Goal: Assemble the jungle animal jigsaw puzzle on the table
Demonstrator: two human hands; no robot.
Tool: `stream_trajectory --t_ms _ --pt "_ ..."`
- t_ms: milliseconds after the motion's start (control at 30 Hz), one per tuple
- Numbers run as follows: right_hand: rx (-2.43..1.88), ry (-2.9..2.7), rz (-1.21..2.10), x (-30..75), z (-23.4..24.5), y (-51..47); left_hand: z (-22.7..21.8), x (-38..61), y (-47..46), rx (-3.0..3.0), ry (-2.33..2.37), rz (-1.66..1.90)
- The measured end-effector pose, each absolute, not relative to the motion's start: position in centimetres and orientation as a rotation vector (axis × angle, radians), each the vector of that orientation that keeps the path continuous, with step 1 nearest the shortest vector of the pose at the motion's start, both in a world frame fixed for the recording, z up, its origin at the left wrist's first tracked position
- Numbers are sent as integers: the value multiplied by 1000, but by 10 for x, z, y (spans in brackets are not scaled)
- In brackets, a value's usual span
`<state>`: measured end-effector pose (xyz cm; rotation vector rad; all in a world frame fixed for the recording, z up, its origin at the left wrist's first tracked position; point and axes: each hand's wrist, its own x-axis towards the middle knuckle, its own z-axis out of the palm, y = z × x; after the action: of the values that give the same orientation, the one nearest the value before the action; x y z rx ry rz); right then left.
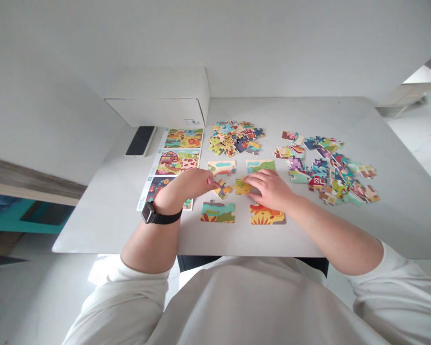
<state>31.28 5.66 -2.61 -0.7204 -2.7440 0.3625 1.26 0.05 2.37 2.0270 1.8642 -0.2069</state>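
Observation:
My left hand (200,183), with a black watch on its wrist, is closed in a pinch at the edge of an orange spotted puzzle piece (223,189), which sits tilted. The left fingertips are partly hidden. My right hand (267,188) has its thumb and fingers closed at a yellow-green puzzle piece (241,187) and covers part of it. Around the hands lie joined cream pieces (221,167), a green and blue section (260,165), a crocodile section (218,212) and an orange lion-like section (267,215).
A mixed heap of puzzle pieces (235,138) lies beyond my hands, and a wider scatter (335,175) spreads to the right. At left are a picture sheet (178,162), partly under my left arm, and a phone (141,141). A white box (158,110) stands against the wall.

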Motion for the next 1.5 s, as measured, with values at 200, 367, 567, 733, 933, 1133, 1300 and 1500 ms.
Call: stream_trajectory --t_ms 200,367,567,733,933,1133,1300,1500 --pt "-720 -2740 353 314 -29 58 15 1 1 2092 1901 -8" --pt "-703 -2748 329 315 -29 58 12 0 0 2109 1845 -5" --pt "-690 -2750 304 315 -28 58 18 23 -5 2102 1867 -57" --pt "-701 -2755 311 314 -27 58 20 23 -5 2163 1759 -27" --pt "-696 -2758 307 315 -27 57 16 13 -6 2275 1685 -8" --pt "-693 -2750 330 316 -27 58 12 7 -3 2199 1865 195" --pt "-683 -2741 324 316 -28 58 18 15 -4 2197 1818 77" --pt "-672 -2737 300 316 -29 57 17 19 -5 2202 1804 13"
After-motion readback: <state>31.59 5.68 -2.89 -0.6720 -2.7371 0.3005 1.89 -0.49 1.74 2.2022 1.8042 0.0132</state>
